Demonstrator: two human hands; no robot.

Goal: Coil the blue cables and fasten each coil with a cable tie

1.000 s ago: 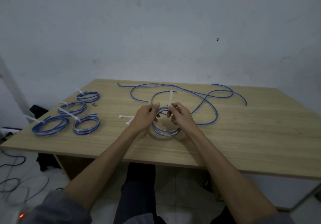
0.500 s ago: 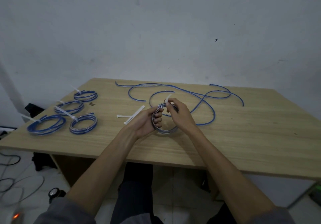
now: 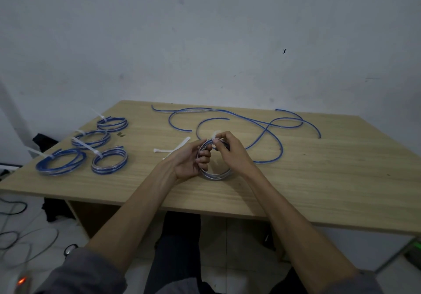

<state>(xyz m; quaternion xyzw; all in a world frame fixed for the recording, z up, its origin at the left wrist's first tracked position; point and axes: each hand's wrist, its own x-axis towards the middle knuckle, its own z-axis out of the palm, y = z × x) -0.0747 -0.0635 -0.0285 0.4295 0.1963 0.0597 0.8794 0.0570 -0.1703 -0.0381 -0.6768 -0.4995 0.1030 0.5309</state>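
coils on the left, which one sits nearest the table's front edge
The largest, leftmost coil, bluest of the four tied coils. The coil beside it sits slightly farther back; the other two lie behind.

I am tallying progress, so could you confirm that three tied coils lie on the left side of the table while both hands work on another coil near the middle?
Not quite: the head view shows four tied coils on the left side of the table, not three. The rest holds: the left hand and right hand both hold another coil near the middle.
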